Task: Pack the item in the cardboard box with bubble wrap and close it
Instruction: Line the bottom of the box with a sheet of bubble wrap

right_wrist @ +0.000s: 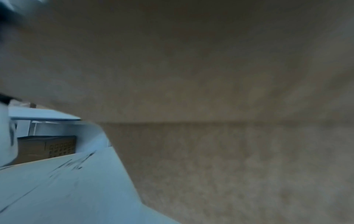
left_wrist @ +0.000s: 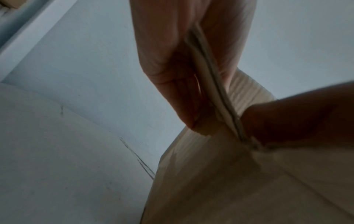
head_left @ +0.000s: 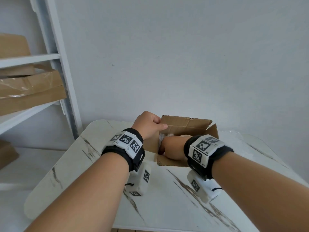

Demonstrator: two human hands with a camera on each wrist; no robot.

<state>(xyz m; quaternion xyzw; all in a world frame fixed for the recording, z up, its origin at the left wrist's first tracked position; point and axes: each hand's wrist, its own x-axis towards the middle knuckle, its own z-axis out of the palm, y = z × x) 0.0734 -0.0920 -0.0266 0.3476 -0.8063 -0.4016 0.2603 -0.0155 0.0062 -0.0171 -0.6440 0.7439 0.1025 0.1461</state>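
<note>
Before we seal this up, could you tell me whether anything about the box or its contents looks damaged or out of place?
The cardboard box looks worn: the near flap has a ragged edge. The left hand grips the left flap; the right hand reaches inside onto the bubble wrap. Nothing looks spilled.

The head view looks down over the bench (head_left: 167,206); both wrist views sit close against the cardboard box (head_left: 187,126) (shared by all).

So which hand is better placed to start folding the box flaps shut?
Probably the left hand: it already pinches the left flap of the cardboard box. The right hand is down inside the box on the wrapped item and must come out first.
</note>
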